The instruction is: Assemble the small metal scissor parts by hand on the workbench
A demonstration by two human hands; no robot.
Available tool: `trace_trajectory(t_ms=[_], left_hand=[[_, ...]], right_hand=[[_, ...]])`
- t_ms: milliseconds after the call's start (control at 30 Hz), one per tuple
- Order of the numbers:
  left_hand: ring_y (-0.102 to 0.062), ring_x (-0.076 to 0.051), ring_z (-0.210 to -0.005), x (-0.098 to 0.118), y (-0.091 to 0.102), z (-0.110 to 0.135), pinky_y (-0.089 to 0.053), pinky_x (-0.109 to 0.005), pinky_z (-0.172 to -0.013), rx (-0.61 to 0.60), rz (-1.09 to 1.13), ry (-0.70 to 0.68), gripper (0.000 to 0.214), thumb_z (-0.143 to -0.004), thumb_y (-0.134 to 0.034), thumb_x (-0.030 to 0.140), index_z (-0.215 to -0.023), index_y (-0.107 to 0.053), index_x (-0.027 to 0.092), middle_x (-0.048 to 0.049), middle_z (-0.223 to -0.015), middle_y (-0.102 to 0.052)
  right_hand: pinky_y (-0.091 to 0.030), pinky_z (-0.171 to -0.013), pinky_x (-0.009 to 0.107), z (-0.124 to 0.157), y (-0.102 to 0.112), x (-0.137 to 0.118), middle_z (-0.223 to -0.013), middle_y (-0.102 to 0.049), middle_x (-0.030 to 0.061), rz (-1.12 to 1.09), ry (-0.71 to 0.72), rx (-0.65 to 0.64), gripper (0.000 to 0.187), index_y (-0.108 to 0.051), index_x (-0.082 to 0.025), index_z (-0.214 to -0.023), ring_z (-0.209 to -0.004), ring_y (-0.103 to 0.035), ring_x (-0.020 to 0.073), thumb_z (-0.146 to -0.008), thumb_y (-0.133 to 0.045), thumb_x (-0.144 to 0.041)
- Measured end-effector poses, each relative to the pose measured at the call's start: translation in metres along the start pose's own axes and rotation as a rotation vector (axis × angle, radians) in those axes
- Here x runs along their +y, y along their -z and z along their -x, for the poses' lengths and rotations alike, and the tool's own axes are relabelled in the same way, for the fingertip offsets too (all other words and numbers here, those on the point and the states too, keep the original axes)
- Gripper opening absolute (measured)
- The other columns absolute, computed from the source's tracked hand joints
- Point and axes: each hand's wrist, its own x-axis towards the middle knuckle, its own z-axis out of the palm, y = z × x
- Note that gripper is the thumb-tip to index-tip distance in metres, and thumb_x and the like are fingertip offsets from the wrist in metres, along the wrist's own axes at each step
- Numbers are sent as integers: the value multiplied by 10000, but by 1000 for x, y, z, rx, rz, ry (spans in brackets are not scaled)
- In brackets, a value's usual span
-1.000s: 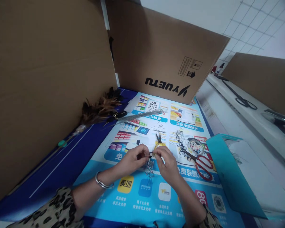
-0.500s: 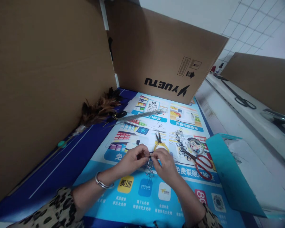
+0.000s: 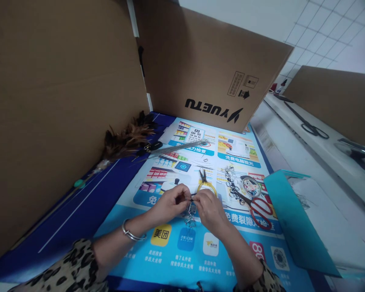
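Observation:
My left hand and my right hand meet over the printed sheet, fingertips pinched on a thin dark strand between them. Just below the fingers hangs a cluster of thin silvery wire; how it joins the strand is too small to make out. Beyond my right hand lie pliers with yellow handles, black jaws pointing away. To the right are scissors with red handles, blades toward a pile of small dark and silvery rings.
A round tin with a cartoon picture sits by the rings. A bundle of thin metal rods lies farther back, near a brown feather duster. Cardboard panels stand behind and left. A teal folder lies at the right.
The fingers of my right hand have closed in slightly around the strand, and the hanging wire has shifted a little. Everything else stays in place.

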Motion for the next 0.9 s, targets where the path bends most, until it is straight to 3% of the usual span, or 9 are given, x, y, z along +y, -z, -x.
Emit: trace_trajectory(t_ms=[467,767,900], left_hand=[[-414,-76,-544,1,0,0,-349,-185,-508,-14,19,20,67,-755,-490,160,-822,-490,163,41,-640,-473],[-457,-87,-575,5,3,-2,-360,-191,-539,-157,-81,-12,92,-737,-484,147,-824,-480,176,30,-684,-527],[-462,-94,-554,4,1,-2,-339,-194,-514,-143,-164,-8,84,-755,-477,174,-838,-479,188,33,-667,-538]], right_hand=[[-463,-768,365,0,2,-1,-895,-558,95,6,11,46,129,-546,-171,-933,-893,-511,212,-849,-450,-150],[-458,-745,378,1,18,4,-835,-579,86,141,-45,317,115,-548,-190,-861,-823,-534,207,-806,-469,-126],[-459,-746,393,1,30,13,-817,-582,91,231,-73,433,104,-554,-195,-848,-826,-541,221,-792,-491,-134]])
